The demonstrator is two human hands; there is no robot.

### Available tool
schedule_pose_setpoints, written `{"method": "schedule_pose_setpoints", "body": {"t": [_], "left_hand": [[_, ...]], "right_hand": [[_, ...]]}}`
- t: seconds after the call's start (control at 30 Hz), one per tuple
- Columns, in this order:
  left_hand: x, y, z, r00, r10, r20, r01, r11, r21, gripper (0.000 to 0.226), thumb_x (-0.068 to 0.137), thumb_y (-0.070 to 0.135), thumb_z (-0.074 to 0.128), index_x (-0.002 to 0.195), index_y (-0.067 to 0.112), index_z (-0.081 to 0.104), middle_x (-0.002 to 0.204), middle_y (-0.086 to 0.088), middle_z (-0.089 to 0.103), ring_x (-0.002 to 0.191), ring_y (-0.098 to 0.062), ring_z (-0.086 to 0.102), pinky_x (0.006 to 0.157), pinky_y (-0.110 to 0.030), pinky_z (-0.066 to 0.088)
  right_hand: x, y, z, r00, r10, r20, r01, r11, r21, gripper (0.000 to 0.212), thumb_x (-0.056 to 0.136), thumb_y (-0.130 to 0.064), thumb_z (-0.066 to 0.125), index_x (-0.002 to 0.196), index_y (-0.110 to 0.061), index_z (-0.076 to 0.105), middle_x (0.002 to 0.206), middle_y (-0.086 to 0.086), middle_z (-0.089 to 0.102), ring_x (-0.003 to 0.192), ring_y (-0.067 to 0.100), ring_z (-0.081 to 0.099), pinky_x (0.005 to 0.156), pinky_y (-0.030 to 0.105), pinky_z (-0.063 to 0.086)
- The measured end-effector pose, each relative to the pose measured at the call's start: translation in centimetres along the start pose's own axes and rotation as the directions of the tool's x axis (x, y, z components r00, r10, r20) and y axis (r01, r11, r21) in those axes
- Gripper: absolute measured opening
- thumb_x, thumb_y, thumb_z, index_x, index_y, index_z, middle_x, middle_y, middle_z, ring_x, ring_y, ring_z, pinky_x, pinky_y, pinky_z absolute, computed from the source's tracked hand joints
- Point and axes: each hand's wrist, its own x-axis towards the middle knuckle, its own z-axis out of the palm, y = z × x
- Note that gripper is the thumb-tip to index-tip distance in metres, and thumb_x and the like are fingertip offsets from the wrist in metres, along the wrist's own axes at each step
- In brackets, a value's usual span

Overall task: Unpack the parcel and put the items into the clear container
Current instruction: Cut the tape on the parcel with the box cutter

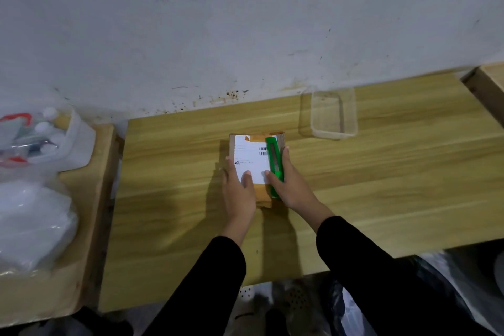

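right hand [293, 188] fingers wrapped round green box cutter [274, 158], thumb on near side, cutter lying flat along right edge of parcel top

left hand [238, 191] clamps parcel [249, 153] from left side, thumb up on white label [252, 169], fingers down left face

parcel = small brown carton w/ orange tape, sits mid wooden table [395, 172]

clear container [334, 135] further back to right, near wall, well apart from parcel

off to left, side table [90, 199] w/ plastic bags [32, 221] and white tub [79, 139] of bottles, kinda blurry
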Motion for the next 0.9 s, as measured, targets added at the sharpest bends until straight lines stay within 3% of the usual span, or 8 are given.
{"method": "schedule_pose_setpoints", "body": {"t": [0.1, 0.17, 0.33, 0.47, 0.6, 0.67, 0.77, 0.9], "left_hand": [[-0.6, -0.3, 0.2, 0.998, 0.048, -0.035, -0.045, 0.996, 0.078, 0.059, 0.099, 0.035, 0.036, 0.149, 0.021, 0.011, 0.156, -0.008, 0.018, 0.138, -0.028, 0.029, 0.103, -0.038, 0.036], [-0.5, -0.9, 0.0, 0.994, 0.095, -0.060, -0.087, 0.989, 0.119, 0.058, 0.099, 0.039, 0.033, 0.149, 0.022, 0.012, 0.156, -0.003, 0.021, 0.135, -0.026, 0.033, 0.100, -0.038, 0.040], [0.5, -1.2, -0.5, 0.986, 0.159, -0.051, -0.143, 0.961, 0.236, 0.056, 0.098, 0.043, 0.031, 0.149, 0.026, 0.013, 0.154, 0.003, 0.026, 0.124, -0.024, 0.046, 0.085, -0.033, 0.045], [3.0, -0.9, -2.5, 0.963, 0.264, 0.057, -0.269, 0.915, 0.299, 0.054, 0.099, 0.042, 0.030, 0.149, 0.028, 0.014, 0.150, 0.003, 0.034, 0.124, -0.022, 0.045, 0.081, -0.029, 0.040], [7.5, 0.1, -4.4, 0.911, 0.359, 0.202, -0.411, 0.829, 0.379, 0.051, 0.099, 0.043, 0.029, 0.147, 0.033, 0.018, 0.149, 0.005, 0.036, 0.127, -0.021, 0.043, 0.081, -0.029, 0.038], [9.6, 0.7, -4.8, 0.911, 0.338, 0.237, -0.412, 0.778, 0.474, 0.049, 0.099, 0.045, 0.027, 0.147, 0.032, 0.023, 0.151, 0.002, 0.033, 0.132, -0.023, 0.039, 0.092, -0.035, 0.041], [9.9, 1.6, -4.7, 0.947, 0.262, 0.186, -0.321, 0.799, 0.508, 0.048, 0.100, 0.041, 0.027, 0.146, 0.024, 0.029, 0.156, -0.007, 0.019, 0.143, -0.024, 0.016, 0.111, -0.041, 0.025], [5.4, 1.1, -2.7, 0.981, 0.175, -0.088, -0.134, 0.928, 0.347, 0.051, 0.100, 0.035, 0.032, 0.147, 0.019, 0.022, 0.159, -0.009, -0.001, 0.145, -0.026, -0.004, 0.115, -0.040, 0.015]], "right_hand": [[-0.1, -0.2, -1.1, 0.999, 0.026, -0.034, -0.030, 0.991, -0.133, 0.067, 0.097, -0.034, 0.040, 0.148, -0.022, -0.001, 0.106, 0.016, 0.061, 0.079, 0.026, 0.058, 0.056, 0.028, 0.040], [-0.1, -0.2, -1.9, 0.997, 0.010, -0.074, -0.023, 0.984, -0.177, 0.060, 0.097, -0.034, 0.038, 0.148, -0.024, 0.007, 0.086, 0.010, 0.058, 0.064, 0.019, 0.052, 0.049, 0.028, 0.033], [1.0, 0.4, -3.0, 0.990, -0.019, -0.136, -0.009, 0.978, -0.207, 0.057, 0.096, -0.030, 0.041, 0.147, -0.029, 0.015, 0.082, 0.014, 0.062, 0.065, 0.027, 0.056, 0.057, 0.033, 0.045], [2.0, 0.4, -3.5, 0.975, -0.024, -0.222, -0.001, 0.994, -0.113, 0.055, 0.094, -0.022, 0.044, 0.144, -0.029, 0.022, 0.084, 0.014, 0.066, 0.063, 0.028, 0.061, 0.060, 0.043, 0.055], [3.1, -0.3, -3.7, 0.972, -0.026, -0.235, 0.033, 0.999, 0.026, 0.054, 0.094, -0.019, 0.046, 0.144, -0.026, 0.026, 0.081, 0.004, 0.060, 0.061, 0.020, 0.055, 0.060, 0.034, 0.048], [3.5, -0.8, -3.8, 0.978, -0.019, -0.206, 0.034, 0.997, 0.067, 0.054, 0.095, -0.018, 0.044, 0.144, -0.027, 0.023, 0.078, -0.004, 0.056, 0.057, 0.015, 0.051, 0.054, 0.029, 0.045], [3.8, -1.6, -3.9, 0.995, 0.006, -0.104, 0.009, 0.989, 0.146, 0.060, 0.096, -0.014, 0.040, 0.146, -0.033, 0.013, 0.073, -0.005, 0.053, 0.056, 0.014, 0.048, 0.048, 0.022, 0.041], [4.2, -2.3, -4.3, 1.000, 0.026, 0.014, -0.028, 0.985, 0.168, 0.063, 0.098, -0.014, 0.036, 0.146, -0.038, 0.003, 0.071, 0.002, 0.051, 0.063, 0.018, 0.048, 0.055, 0.031, 0.041]]}}
